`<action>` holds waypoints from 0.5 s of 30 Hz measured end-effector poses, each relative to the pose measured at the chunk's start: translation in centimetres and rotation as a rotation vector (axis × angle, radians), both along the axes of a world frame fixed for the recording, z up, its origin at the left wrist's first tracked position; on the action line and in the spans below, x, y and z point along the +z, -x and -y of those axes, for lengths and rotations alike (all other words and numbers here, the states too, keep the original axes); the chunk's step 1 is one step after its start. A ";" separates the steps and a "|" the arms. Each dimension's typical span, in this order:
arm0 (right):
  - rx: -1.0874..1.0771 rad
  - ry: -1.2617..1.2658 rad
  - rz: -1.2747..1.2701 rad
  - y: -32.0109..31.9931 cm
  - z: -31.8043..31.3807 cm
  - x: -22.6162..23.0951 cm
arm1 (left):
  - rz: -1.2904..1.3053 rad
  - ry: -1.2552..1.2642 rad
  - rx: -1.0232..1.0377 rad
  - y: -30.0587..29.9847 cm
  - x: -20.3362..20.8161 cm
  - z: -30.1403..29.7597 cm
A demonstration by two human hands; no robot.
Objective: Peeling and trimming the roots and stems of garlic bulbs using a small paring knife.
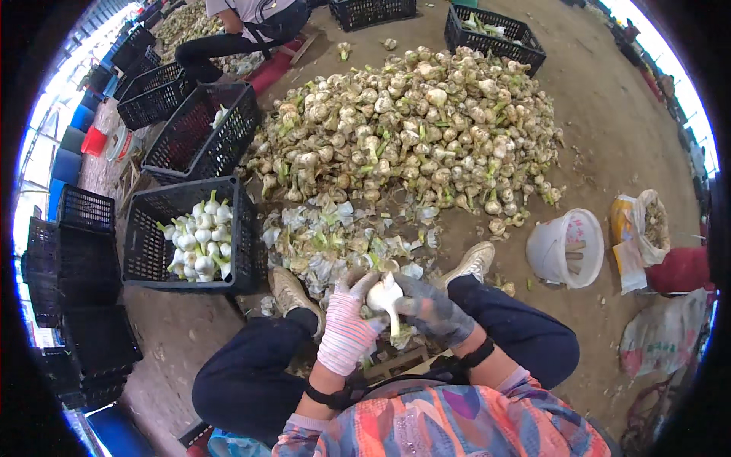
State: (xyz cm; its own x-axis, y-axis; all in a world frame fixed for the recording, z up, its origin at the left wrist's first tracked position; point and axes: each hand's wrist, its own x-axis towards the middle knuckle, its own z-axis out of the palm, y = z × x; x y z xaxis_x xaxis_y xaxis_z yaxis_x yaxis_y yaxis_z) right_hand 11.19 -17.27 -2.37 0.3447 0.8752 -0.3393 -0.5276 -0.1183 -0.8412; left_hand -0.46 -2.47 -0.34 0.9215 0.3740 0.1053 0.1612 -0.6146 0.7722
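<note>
Between my two gloved hands is a white, peeled garlic bulb (384, 295), its short stem pointing down toward me. My left hand (349, 320), in a pink-and-white striped glove, closes on the bulb's left side. The grey-gloved right hand (438, 311) grips it from the right, fingers curled near the stem. Below and beyond the hands, a litter of papery garlic skins (335, 238) covers the ground between my shoes. Farther off lies a big heap of unpeeled garlic bulbs (411, 126), brownish with green stem bits. A black crate (183, 285) at the left holds clean white bulbs.
More black crates (202, 137) stand along the left and at the back. To the right are a white bucket (544, 251) tipped on its side, an open sack (653, 228) and a plastic bag (662, 331). Another person (251, 30) sits at the far left.
</note>
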 end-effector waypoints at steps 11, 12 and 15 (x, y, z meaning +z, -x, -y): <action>-0.034 0.056 0.539 1.7 -0.6 -2.3 | 0.024 0.698 0.294 1.1 -1.5 -0.3; -0.019 -0.007 0.326 1.4 -0.7 -2.3 | 0.018 1.007 0.374 1.2 -1.2 -1.0; -0.003 -0.052 0.042 1.0 -1.0 -2.7 | 0.169 1.492 0.468 1.1 -1.6 -1.4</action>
State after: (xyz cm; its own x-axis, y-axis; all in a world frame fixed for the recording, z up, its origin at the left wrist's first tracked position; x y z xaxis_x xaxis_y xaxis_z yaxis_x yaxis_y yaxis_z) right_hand 10.18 -16.22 -5.07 0.3608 0.8901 -0.2786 -0.4920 -0.0722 -0.8676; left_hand -1.53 -1.11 -1.91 0.7151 0.4683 -0.5189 -0.0363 0.7663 0.6414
